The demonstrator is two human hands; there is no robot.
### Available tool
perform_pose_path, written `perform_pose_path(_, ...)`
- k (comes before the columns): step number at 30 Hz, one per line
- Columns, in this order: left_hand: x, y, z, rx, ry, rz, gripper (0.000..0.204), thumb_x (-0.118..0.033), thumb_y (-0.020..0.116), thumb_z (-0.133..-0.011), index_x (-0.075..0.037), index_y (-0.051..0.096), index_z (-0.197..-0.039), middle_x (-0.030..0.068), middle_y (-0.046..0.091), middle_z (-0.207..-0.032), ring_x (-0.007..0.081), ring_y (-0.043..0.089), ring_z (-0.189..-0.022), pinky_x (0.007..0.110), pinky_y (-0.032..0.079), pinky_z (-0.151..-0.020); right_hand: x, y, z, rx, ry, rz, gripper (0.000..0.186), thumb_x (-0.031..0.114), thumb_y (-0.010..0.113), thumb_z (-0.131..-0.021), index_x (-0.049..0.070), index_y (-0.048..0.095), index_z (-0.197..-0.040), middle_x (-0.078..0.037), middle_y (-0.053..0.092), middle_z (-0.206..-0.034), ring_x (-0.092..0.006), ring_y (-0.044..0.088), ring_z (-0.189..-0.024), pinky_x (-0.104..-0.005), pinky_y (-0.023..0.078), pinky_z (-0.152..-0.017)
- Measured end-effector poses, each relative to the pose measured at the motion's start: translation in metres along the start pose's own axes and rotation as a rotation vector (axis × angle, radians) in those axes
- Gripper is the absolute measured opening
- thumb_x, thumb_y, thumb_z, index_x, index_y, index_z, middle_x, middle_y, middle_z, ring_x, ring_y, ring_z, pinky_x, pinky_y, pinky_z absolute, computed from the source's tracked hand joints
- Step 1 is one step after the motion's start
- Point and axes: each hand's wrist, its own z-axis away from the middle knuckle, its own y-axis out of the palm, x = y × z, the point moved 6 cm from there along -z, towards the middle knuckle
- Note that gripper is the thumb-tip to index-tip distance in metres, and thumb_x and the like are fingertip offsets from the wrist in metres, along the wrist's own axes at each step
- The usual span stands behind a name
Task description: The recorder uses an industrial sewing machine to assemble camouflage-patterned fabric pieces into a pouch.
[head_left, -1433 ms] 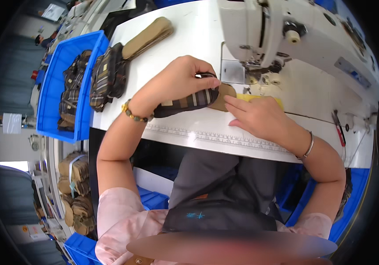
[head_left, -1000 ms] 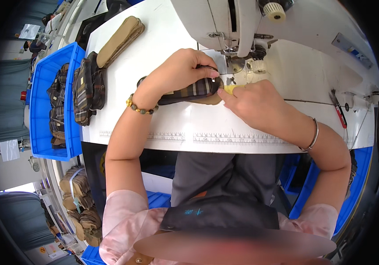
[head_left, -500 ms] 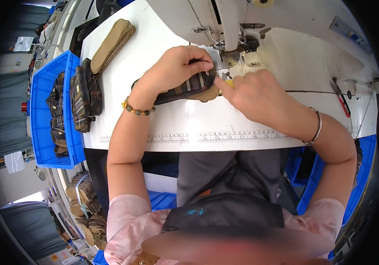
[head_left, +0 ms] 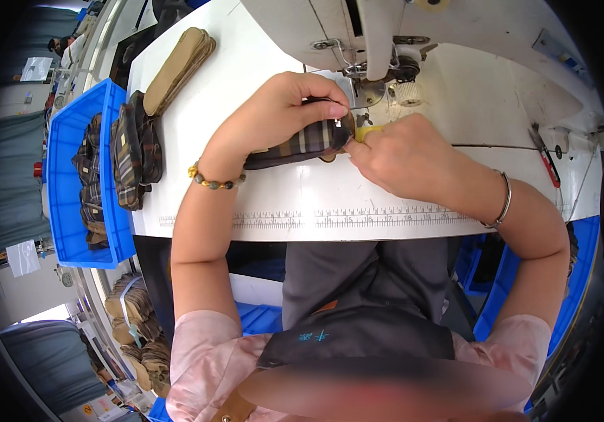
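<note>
Plaid cloth piece (head_left: 302, 143) is at the front of the sewing machine (head_left: 316, 24), just to the near side of the needle area, over the white tabletop (head_left: 400, 191). Can't tell if it's resting flat or slightly lifted. Left hand (head_left: 281, 109) is over it: thumb and forefinger clamped on its upper edge near the right end, right by a small metal zip pull (head_left: 338, 122). Right hand (head_left: 404, 149) is at the rounded right end, fingers curled in; thumb side touches the tip, can't tell if it's pinching. Bit of tan sole (head_left: 328, 158) pokes out under the near edge. Yellow item (head_left: 367, 132) just beyond the right fingers, partly hidden. Left side of tabletop: stack of tan soles (head_left: 179, 72), plaid bundle (head_left: 137, 151) below it, beside the blue bin (head_left: 120, 246) with more plaid pieces (head_left: 92, 190). Red-handled tool (head_left: 549, 169) lies far right. Printed ruler strip (head_left: 386, 214) along the near edge.
</note>
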Motion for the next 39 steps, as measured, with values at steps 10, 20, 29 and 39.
perform_pose_path(10, 0.018, 0.002, -0.014, 0.035, 0.004, -0.004, 0.018, -0.017, 0.065, -0.099, 0.0, 0.07, -0.1, -0.0002, 0.07, -0.089, 0.0076, 0.058, -0.083, 0.024, 0.048, -0.083, 0.004, -0.021, -0.002, -0.427, -0.147, 0.235, 0.012, 0.012, 0.067, -0.067, 0.009, 0.055, -0.066, 0.0, 0.049, -0.059, -0.0135, 0.056, -0.051, -0.0292, 0.045, -0.045)
perform_pose_path(20, 0.019, 0.002, -0.015, 0.048, 0.015, -0.032, 0.022, -0.02, 0.061, -0.101, 0.0, 0.067, -0.099, -0.0028, 0.064, -0.085, 0.0068, 0.051, -0.082, 0.024, 0.046, -0.08, 0.007, -0.015, -0.002, -0.472, -0.156, 0.27, 0.013, 0.011, 0.067, -0.066, 0.004, 0.063, -0.076, 0.002, 0.045, -0.059, -0.011, 0.051, -0.05, -0.0265, 0.042, -0.044)
perform_pose_path(29, 0.02, 0.003, -0.018, 0.063, -0.003, -0.1, 0.02, -0.02, 0.059, -0.103, -0.001, 0.064, -0.097, -0.0031, 0.06, -0.081, 0.0076, 0.047, -0.079, 0.025, 0.044, -0.078, 0.007, -0.017, -0.006, -0.533, -0.148, 0.309, 0.013, 0.011, 0.067, -0.065, 0.008, 0.055, -0.068, 0.002, 0.042, -0.059, -0.011, 0.05, -0.05, -0.0269, 0.04, -0.044)
perform_pose_path(39, 0.005, 0.009, -0.011, -0.018, 0.169, -0.371, 0.011, -0.012, 0.068, -0.093, -0.001, 0.069, -0.097, 0.0098, 0.068, -0.086, 0.0203, 0.061, -0.079, 0.032, 0.049, -0.074, 0.026, -0.01, 0.004, -0.455, -0.138, 0.288, 0.013, 0.013, 0.066, -0.062, 0.009, 0.053, -0.064, 0.001, 0.041, -0.059, -0.0119, 0.048, -0.05, -0.0265, 0.036, -0.044)
